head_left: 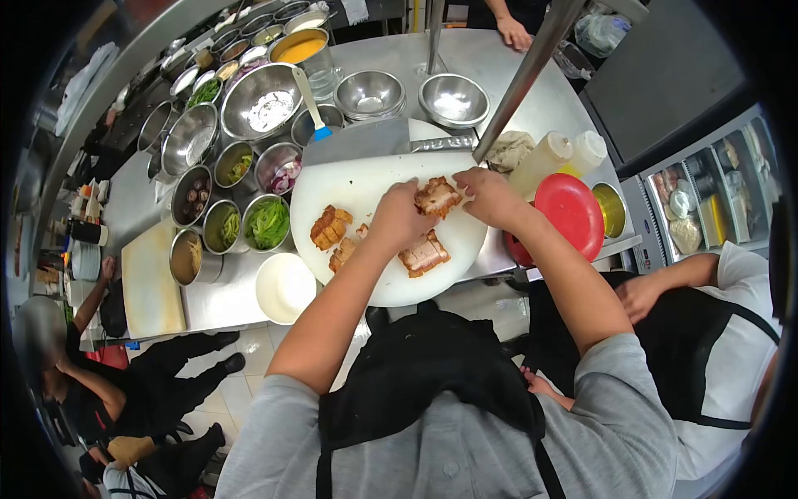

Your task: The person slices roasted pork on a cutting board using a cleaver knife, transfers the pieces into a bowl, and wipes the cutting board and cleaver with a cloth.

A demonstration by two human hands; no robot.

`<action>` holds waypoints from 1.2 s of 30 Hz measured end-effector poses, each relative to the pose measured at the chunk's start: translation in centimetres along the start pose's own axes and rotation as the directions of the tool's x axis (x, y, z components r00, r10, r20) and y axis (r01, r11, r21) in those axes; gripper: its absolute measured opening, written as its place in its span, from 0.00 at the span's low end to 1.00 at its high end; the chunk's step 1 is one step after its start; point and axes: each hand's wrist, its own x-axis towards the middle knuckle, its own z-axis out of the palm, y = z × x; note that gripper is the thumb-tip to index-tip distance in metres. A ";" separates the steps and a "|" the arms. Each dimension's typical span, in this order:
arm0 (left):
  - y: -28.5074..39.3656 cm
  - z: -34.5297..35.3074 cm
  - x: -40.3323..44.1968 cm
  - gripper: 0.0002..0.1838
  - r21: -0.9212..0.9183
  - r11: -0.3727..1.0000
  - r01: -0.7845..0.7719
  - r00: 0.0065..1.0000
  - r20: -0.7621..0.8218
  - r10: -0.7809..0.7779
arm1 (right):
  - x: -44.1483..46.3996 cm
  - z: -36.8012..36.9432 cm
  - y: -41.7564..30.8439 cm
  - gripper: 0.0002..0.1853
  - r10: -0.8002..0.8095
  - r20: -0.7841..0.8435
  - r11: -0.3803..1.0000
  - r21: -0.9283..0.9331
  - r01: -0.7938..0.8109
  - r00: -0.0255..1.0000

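Note:
A piece of crispy roast pork belly (438,198) is between my two hands over the round white cutting board (341,187). My left hand (397,218) grips its left side with bent fingers. At its right edge, the fingertips of my right hand (490,198) close on the same piece. Another pork belly piece (425,254) lies just below my left hand. Farther left on the board is browned pork (331,227), with smaller bits partly hidden by my left forearm. A cleaver (357,143) lies flat along the board's far edge, its metal handle pointing right.
Left stand metal bowls with sliced greens (266,223) and red onion (278,169), plus a white bowl (285,288). A brush (312,104) lies beyond the cleaver. Right are red plates (569,218), squeeze bottles (544,162) and a metal post (532,75). A co-worker (706,324) stands close right.

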 end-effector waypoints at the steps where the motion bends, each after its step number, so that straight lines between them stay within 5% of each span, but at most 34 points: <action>1: 0.2 -0.5 -0.7 0.37 -0.038 0.999 0.010 0.996 -0.083 -0.013 | -0.7 -0.2 0.0 0.20 -0.013 -0.041 0.997 -0.073 0.010 0.999; 4: 0.2 -2.6 -4.5 0.35 -0.103 0.992 0.067 0.986 -0.146 -0.082 | -3.7 -0.8 -1.6 0.21 -0.049 -0.113 0.977 -0.212 0.024 0.992; 6: 0.1 -2.4 -7.1 0.34 -0.128 0.985 0.119 0.983 -0.127 -0.135 | -6.0 -0.7 -2.8 0.19 0.008 0.160 1.000 0.015 -0.010 0.987; 9: 0.3 -0.8 -9.9 0.35 -0.106 0.971 0.216 0.975 -0.029 -0.221 | -7.0 2.8 -1.9 0.14 -0.095 0.123 0.992 0.091 0.084 0.988; 13: 0.0 1.6 -10.7 0.36 -0.051 0.990 0.133 0.977 -0.160 -0.139 | -6.1 4.1 -2.2 0.15 -0.062 0.109 0.995 -0.068 0.070 0.992; 18: -0.2 2.4 -11.6 0.36 -0.063 0.996 0.061 0.958 -0.276 -0.076 | -6.9 4.3 -2.5 0.15 -0.232 0.023 0.971 0.063 0.230 0.973; 28: -0.5 2.9 -10.5 0.32 -0.115 0.991 0.068 0.957 -0.274 -0.097 | -6.4 4.9 -2.8 0.18 -0.157 0.035 0.988 -0.002 0.157 0.987; 31: -0.4 3.0 -10.7 0.30 -0.088 0.995 0.041 0.950 -0.304 -0.066 | -6.7 4.9 -3.1 0.15 -0.114 0.038 0.989 0.102 0.109 0.993; 36: 0.4 1.7 -9.3 0.30 -0.117 0.992 -0.042 0.905 -0.426 -0.012 | -6.5 3.9 -3.1 0.17 -0.167 -0.117 0.966 0.178 0.186 0.979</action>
